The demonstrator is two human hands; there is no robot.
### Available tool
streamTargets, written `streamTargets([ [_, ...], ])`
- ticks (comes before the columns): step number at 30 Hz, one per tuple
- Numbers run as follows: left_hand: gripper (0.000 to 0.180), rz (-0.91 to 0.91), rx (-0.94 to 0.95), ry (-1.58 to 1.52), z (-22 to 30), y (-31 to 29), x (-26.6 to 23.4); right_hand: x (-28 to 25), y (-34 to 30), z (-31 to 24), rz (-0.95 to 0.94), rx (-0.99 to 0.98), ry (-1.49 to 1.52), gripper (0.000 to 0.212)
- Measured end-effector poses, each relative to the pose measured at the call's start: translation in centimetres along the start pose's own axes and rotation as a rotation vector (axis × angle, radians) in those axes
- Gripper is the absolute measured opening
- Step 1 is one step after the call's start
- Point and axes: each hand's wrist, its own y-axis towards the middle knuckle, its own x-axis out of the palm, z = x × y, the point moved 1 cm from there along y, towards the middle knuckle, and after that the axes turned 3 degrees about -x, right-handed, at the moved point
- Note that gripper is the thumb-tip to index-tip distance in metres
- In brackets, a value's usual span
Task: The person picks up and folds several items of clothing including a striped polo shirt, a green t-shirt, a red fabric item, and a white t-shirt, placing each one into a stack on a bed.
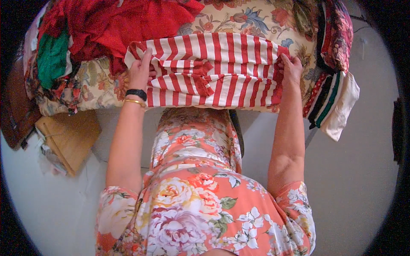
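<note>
A red and white striped garment (230,85) is stretched out sideways between my two hands, over the front of a flower-patterned bed or couch cover. My left hand (141,74) grips its left end, thumb on top and fingers tucked into the cloth. At the other end, my right hand (291,70) pinches the red edge. Folds run across the garment's middle, where two short red-trimmed parts lie on top, perhaps sleeve ends. Its underside is hidden.
Behind my left hand lies a heap of red cloth (128,32), with a green cloth (52,59) beside it. Several folded clothes (339,106) hang over the right edge. A brown cardboard piece (70,138) stands on the floor (350,179) at the left.
</note>
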Motion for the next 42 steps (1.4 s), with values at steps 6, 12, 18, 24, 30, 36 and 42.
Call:
streamTargets([
  [6,0.046,0.105,0.284,0.237,-2.9,3.1,-0.9,0.2,-0.9,0.3,0.136,-0.062,-0.128,0.028],
  [12,0.023,0.072,0.164,-0.172,-1.3,0.7,-0.5,0.6,-3.6,-3.6,0.128,0.120,0.447,0.030],
  [18,0.020,-0.214,-0.005,-0.575,-2.5,0.4,-1.6,-1.6,-5.6,-2.1,0.128,0.099,0.311,0.043],
  [24,0.033,-0.279,-0.121,-0.588,-2.6,-0.1,0.1,-0.6,-6.7,0.6,0.068,0.213,0.331,0.052],
  [30,0.025,-0.329,-0.091,-0.540,-2.8,0.4,-0.6,-0.2,-7.5,-1.2,0.035,0.208,0.405,0.046],
  [36,0.041,-0.301,0.148,-0.058,-4.1,-0.5,-0.8,-2.2,-5.5,3.3,0.127,-0.305,-0.417,0.032],
  [42,0.044,-0.190,0.129,-0.096,-4.1,0.5,-2.2,5.4,-9.4,-2.9,0.104,-1.020,-0.882,0.022],
])
